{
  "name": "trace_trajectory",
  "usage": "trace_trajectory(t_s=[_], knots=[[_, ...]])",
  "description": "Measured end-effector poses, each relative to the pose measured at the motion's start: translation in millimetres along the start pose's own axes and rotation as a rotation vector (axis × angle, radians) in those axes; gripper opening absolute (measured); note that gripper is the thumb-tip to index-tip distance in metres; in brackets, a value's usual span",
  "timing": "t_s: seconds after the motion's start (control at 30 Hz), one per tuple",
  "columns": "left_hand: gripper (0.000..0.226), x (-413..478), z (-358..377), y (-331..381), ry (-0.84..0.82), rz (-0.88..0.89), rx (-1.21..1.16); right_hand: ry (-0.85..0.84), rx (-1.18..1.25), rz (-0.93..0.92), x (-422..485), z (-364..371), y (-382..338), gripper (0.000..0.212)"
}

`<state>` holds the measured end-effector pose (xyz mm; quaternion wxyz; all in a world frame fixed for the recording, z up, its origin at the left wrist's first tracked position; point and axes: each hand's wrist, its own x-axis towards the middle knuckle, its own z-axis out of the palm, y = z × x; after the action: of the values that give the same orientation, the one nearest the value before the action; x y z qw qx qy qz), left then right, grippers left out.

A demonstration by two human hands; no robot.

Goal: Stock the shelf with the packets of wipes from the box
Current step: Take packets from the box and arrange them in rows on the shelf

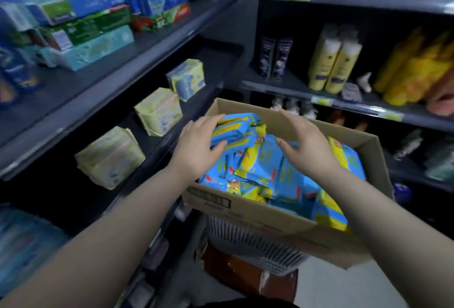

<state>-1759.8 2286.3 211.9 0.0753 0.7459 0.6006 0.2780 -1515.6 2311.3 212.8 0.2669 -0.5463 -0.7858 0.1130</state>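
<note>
The packets of wipes [265, 167], blue and yellow, are heaped in the cardboard box [245, 209]. They are too jumbled to be counted, and their print is too blurred to be read. A few at the far-left corner are pinched by the left hand [196, 145]. The right hand [307, 145] is held spread above the heap. Three pale green packs [158, 111] are stood on the shelf [216, 62] at the left. Two dark bottles [272, 58] and two yellow bottles [334, 62] are shelved at the right.

No txt legible anywhere, pic too blurred. Brown cardboard box [258, 214]: dark printed block on front wall, unreadable. Blue-and-yellow plastic wipe packets [265, 160]: print on them, can't make out. Yellow-green price tags [321, 100] on grey shelf edges: nos. illegible.
</note>
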Motion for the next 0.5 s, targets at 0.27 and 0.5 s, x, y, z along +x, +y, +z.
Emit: trace_trajectory(t_s=[0.27,0.5], knots=[[0.064,25.2,32.2,1.3,-0.208,0.114,0.094,-0.149,-0.095,0.161,-16.0,6.3,24.7,0.07],[0.054,32.9,41.2,-12.5,-0.156,0.182,0.038,-0.339,-0.381,0.266,3.6,34.2,13.8,0.105]])
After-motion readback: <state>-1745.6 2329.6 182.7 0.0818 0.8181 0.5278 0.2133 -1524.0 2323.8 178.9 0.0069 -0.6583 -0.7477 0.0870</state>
